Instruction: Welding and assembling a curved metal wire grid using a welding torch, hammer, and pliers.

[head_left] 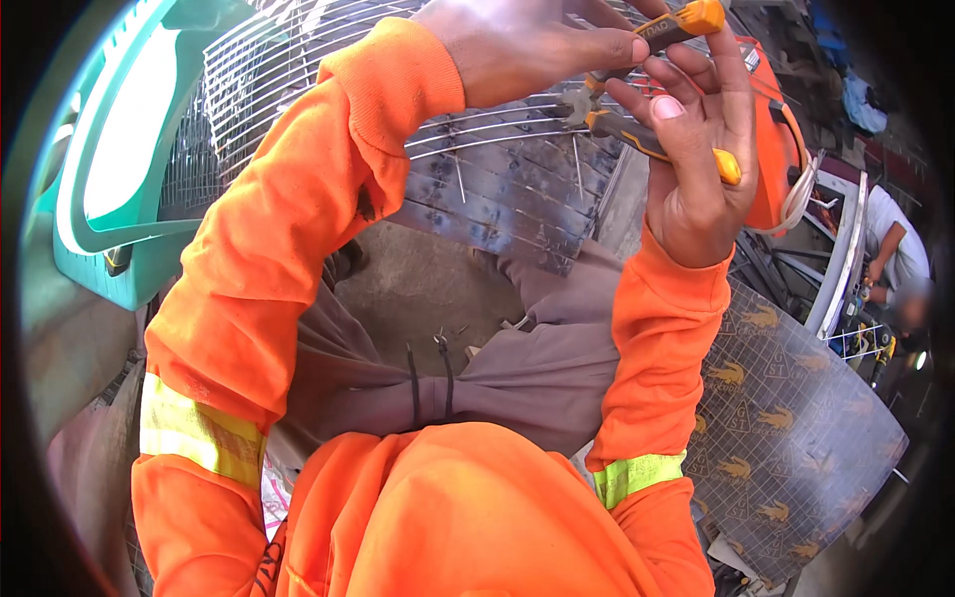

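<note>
My right hand holds pliers with black and yellow-orange handles. The handles are spread apart, and my right thumb crosses the lower one. My left hand reaches in from the left, its thumb against the upper handle. Its other fingers bend over the far side, partly cut off by the top edge. Near the plier jaws are the ends of thin metal rods in a wire grid. The jaws are too small to show whether they grip a rod. Under the grid lies a dark, stained slatted surface.
A turquoise plastic crate stands at left. An orange case with a pale cable is beyond my right hand. A patterned dark board lies at right. Farther right, another person bends near a metal frame.
</note>
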Available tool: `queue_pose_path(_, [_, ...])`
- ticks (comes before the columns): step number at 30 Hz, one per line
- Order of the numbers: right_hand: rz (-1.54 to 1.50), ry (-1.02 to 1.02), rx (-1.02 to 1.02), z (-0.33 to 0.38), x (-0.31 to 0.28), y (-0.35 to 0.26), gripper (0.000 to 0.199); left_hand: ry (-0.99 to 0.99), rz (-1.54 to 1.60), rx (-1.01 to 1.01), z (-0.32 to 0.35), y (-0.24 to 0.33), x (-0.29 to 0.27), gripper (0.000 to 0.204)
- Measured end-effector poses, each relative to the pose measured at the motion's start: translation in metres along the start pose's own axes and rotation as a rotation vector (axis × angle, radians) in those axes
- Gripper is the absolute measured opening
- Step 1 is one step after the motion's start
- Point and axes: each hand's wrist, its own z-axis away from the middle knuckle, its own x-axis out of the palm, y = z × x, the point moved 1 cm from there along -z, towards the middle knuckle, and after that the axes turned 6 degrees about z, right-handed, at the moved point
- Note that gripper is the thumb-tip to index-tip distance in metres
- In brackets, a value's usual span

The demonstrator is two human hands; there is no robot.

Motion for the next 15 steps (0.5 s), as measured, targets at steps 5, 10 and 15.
queue_pose_path(5, [0.033,-0.097,-0.135,-0.012,-0.009,0.013,0.084,0.071,-0.072,-0.062,-0.006,-0.015,-0.005,0.033])
queue_pose_path(10, [-0.311,-0.046,-0.091,-0.019,0.008,0.016,0.068,0.087,-0.028,-0.006,-0.005,-0.019,-0.003,0.026])
queue_pose_path(15, [-0.259,0.103,-0.143,-0.021,0.006,0.027,0.062,0.136,-0.091,-0.012,-0.004,-0.017,0.003,0.025])
